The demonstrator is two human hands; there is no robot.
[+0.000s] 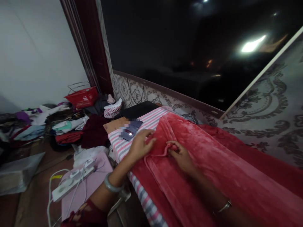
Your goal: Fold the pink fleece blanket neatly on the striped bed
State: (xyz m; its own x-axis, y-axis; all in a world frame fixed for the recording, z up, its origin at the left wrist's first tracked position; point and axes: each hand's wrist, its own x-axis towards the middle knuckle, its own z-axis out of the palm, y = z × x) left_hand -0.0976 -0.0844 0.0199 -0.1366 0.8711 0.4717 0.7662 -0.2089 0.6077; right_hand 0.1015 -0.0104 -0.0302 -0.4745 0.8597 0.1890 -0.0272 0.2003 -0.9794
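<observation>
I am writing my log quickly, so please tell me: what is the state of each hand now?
Left hand: at the red blanket, thumb and fingers apart; whether it holds cloth cannot be told.
Right hand: closed, pinching the red blanket's edge.

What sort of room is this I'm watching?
Probably a room in a home: there's a large dark screen by patterned wallpaper, heaped clothes, and a plush red blanket.

Wears a maroon sleeve (94, 214) with small openings on the left arm, a thick grey bangle (110, 185) behind the left hand (140, 145) and a slim silver-coloured bracelet (226, 205) behind the right hand (183, 159).
</observation>
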